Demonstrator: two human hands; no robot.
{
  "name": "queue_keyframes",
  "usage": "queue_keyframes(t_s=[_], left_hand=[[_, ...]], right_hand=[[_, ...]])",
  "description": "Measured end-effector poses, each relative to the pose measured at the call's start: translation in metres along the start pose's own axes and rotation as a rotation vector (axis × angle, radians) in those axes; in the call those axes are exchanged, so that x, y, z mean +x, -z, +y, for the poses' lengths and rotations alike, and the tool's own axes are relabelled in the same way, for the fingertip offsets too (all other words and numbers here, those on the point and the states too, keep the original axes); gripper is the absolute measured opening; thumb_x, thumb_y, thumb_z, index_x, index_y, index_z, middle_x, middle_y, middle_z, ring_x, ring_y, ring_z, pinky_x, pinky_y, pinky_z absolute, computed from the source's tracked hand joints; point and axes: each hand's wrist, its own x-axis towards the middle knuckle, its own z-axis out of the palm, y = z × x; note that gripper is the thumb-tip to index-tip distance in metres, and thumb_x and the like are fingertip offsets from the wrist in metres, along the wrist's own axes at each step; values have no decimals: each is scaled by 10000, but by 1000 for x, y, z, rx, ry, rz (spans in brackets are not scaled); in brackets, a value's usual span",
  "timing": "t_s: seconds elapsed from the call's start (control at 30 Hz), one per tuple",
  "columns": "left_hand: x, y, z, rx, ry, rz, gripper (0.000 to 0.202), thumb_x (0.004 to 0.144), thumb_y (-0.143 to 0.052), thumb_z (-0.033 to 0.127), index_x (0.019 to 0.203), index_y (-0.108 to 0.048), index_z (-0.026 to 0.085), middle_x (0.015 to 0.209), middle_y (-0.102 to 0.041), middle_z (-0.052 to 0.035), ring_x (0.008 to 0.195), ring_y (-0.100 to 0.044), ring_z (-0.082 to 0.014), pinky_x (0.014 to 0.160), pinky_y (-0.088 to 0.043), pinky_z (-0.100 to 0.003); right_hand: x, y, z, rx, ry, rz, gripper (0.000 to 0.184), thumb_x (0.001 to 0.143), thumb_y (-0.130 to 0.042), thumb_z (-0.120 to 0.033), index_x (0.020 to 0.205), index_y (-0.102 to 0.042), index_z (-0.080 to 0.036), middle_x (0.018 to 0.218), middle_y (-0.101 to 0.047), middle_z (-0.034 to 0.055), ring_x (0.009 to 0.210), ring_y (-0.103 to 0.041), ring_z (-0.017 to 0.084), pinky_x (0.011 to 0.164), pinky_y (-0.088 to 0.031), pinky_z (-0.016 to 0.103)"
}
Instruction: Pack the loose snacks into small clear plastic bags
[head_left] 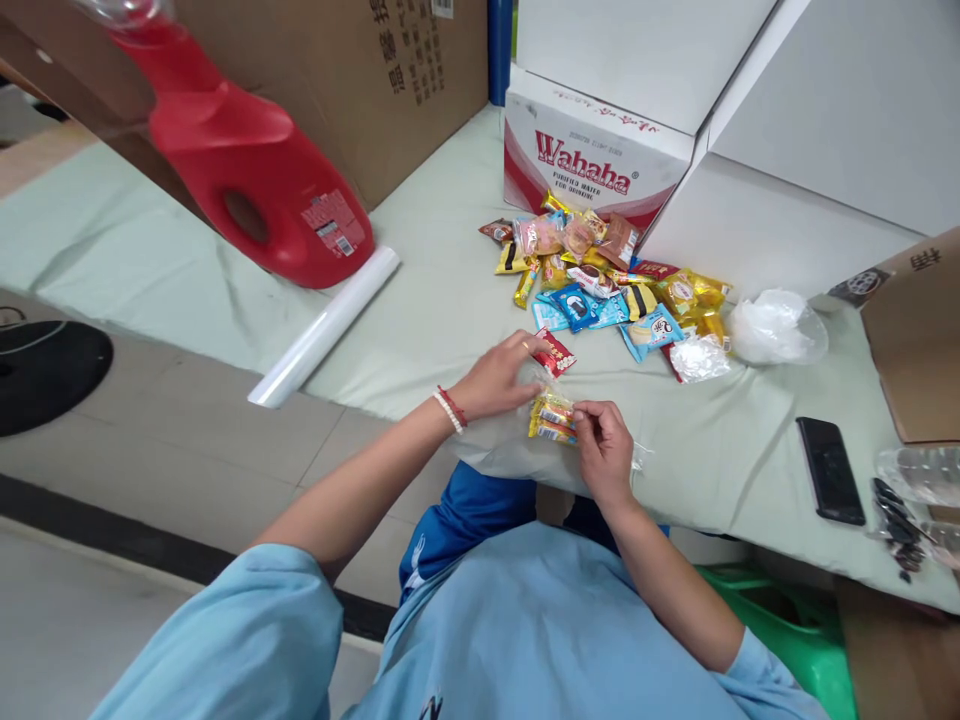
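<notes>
My left hand [501, 378], with a red cord and a white bead bracelet at the wrist, has its fingertips on the left edge of a small red snack packet [556, 354]. Its thumb is by the mouth of a clear plastic bag [541, 376] just below. Yellow-wrapped snacks [553, 418] with barcodes show through the clear film. From the other side, my right hand [604, 450] pinches the bag's edge between thumb and curled fingers. Beyond both hands lies a pile of wrapped snacks [592, 278], in blue, yellow, brown and pink wrappers.
A white roll [324, 328] lies beside a large red bottle [255, 180] on the left. White boxes [592, 150] and a brown carton [337, 90] stand behind. Crumpled clear plastic [777, 328], a black phone [831, 470] and a clear bottle [919, 474] are at right.
</notes>
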Motion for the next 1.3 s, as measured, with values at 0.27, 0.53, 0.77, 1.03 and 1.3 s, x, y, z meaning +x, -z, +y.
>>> queue_keyframes(t_s=[0.27, 0.53, 0.77, 1.03, 1.3], left_hand=[[10, -37, 4, 107, 106, -92, 154, 791, -735, 233, 751, -591, 197, 915, -646, -79, 934, -623, -258, 806, -502, -371], [21, 9, -7, 252, -29, -196, 186, 861, -484, 67, 802, -604, 197, 896, -620, -58, 777, -588, -187, 655, -415, -303], [11, 30, -22, 183, 16, -109, 136, 852, -592, 147, 965, -655, 190, 1001, -656, -67, 884, -638, -214, 777, -485, -320], [12, -31, -4, 51, 76, -122, 172, 799, -723, 220, 939, -634, 174, 1039, -673, -113, 991, -629, -277, 849, -514, -396], [16, -1, -13, 33, -101, -237, 193, 827, -484, 42, 747, -563, 199, 927, -608, -65, 831, -600, -190, 739, -466, -288]], right_hand=[[-1, 0, 3, -42, 0, -18, 193, 1020, -553, -355, 1003, -687, -217, 917, -650, 46, 809, -624, 192, 722, -509, 334], [1, -1, 3, -82, 16, -21, 198, 1024, -543, -351, 1006, -689, -219, 912, -661, 51, 804, -637, 194, 708, -528, 336], [-3, -1, 4, -83, 78, -52, 169, 1028, -539, -300, 1009, -691, -230, 931, -669, 56, 860, -656, 205, 740, -538, 349], [-6, 0, 6, -83, 83, -17, 156, 1026, -546, -316, 1016, -680, -238, 930, -656, 51, 851, -647, 207, 735, -535, 355], [-9, 1, 11, -87, 183, -40, 146, 1021, -540, -233, 1059, -680, -250, 967, -651, 61, 917, -651, 219, 798, -553, 379]])
